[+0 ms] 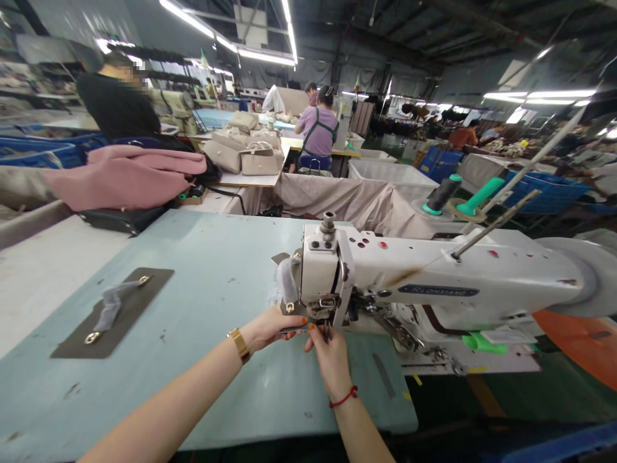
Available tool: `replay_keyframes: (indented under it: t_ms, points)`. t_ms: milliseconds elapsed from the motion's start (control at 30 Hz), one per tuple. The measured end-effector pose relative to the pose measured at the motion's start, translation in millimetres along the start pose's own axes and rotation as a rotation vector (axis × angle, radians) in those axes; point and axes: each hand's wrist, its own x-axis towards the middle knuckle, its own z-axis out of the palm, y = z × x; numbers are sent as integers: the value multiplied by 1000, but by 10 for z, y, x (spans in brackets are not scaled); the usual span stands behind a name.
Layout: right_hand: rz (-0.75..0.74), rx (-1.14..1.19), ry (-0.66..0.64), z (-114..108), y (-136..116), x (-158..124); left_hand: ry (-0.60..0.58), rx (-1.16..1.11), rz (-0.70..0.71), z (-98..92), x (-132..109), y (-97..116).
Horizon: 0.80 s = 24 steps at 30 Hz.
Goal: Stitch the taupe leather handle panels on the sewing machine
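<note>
Both hands are at the needle end of a white sewing machine [337,276]. My left hand [270,329], with a gold band at the wrist, grips the near edge of a grey-brown bag panel [284,308], thumb above and fingers below. A handle [288,280] wrapped in whitish film, with gold-coloured fittings, is attached to that panel. Close by the needle, my right hand [330,354] is closed with thumb and fingertips at the panel's edge; what lies between them is partly hidden. A similar flat panel [123,318] with a wrapped handle lies to the left on the table.
The pale blue-green table [216,386] surrounds the machine's head. A pink cloth [130,173] lies over a black bag [125,220] at the back left. Beige bags [260,157] sit beyond. Thread cones [441,193] stand behind the machine. Several people work farther off.
</note>
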Motion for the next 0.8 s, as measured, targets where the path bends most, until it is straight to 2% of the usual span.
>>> replay_keyframes:
  t_ms: [233, 500, 800]
  points:
    - [9, -4, 10, 5, -37, 40, 4, 1, -2, -22, 57, -5]
    - [9, 18, 5, 45, 63, 88, -2, -9, -24, -119, 148, -71]
    - [67, 52, -40, 22, -14, -60, -2, -30, -32, -155, 175, -47]
